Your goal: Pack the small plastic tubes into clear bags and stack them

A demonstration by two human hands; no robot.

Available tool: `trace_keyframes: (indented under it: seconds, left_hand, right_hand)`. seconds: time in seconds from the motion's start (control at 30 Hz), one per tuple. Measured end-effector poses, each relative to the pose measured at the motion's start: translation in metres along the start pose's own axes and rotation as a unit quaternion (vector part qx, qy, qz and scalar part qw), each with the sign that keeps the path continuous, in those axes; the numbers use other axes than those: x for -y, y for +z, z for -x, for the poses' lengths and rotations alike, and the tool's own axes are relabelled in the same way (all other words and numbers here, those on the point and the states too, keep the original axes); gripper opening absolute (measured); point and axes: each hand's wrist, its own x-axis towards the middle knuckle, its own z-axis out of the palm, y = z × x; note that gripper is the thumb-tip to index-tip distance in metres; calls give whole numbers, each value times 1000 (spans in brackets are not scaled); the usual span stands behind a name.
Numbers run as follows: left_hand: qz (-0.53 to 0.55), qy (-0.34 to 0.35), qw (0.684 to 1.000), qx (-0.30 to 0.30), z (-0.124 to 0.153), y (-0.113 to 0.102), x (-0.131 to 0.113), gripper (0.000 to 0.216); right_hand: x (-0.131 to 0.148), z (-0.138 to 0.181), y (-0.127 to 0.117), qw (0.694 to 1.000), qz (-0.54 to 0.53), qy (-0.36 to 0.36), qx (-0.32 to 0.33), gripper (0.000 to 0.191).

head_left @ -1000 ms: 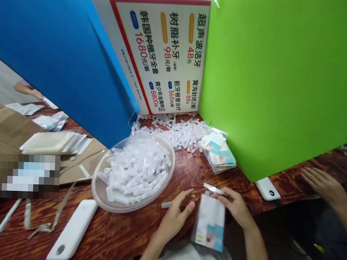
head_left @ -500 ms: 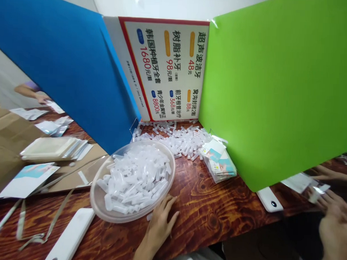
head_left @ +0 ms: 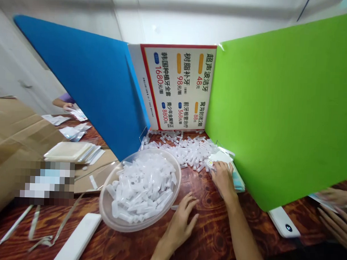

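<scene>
My left hand (head_left: 182,220) lies on the wooden table with its fingers spread, empty, just right of a clear plastic bowl (head_left: 109,215) heaped with small translucent tubes (head_left: 143,182). One loose tube (head_left: 174,207) lies between the bowl and my fingertips. My right hand (head_left: 222,178) reaches forward, fingers stretched flat over a stack of clear printed packets (head_left: 237,182) at the foot of the green divider (head_left: 279,107). It touches the top packet and grips nothing. More loose tubes (head_left: 187,148) are piled behind the bowl.
A blue divider (head_left: 87,77) and a printed price sign (head_left: 177,84) close off the back. White flat devices (head_left: 78,240) (head_left: 284,224), paper strips (head_left: 39,237), a cardboard box (head_left: 16,132) and stacked flat packs (head_left: 71,152) lie about. Another person's hands (head_left: 335,217) work at right, and a further person's hand (head_left: 66,106) shows at far left.
The packet my right hand held a second ago is gone from it. That hand swung off right, then came forward onto the packet stack. My left hand stayed by the bowl. The camera tilted up.
</scene>
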Motion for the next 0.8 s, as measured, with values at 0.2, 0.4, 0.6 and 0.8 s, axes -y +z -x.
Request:
trace_keyframes:
  seconds: [0.2,0.4,0.6,0.8]
  left_hand:
    - [135,-153,976,-75,0,-17,-11,38]
    - [364,-264,892,-34,-18,-16,-9,68]
    - [280,-254,921,-96,-26,-4,1,46]
    - [241,-225,944,4,27,-39,-12,44]
  right_hand:
    - [2,14,-20,997,-12,-32,-64,19]
    - [62,94,-37,967,-194,-155,-55,20]
    - [94,136,-32,939,-334,-57,56,12]
    - [56,90,-27,943,-298,147,17,25]
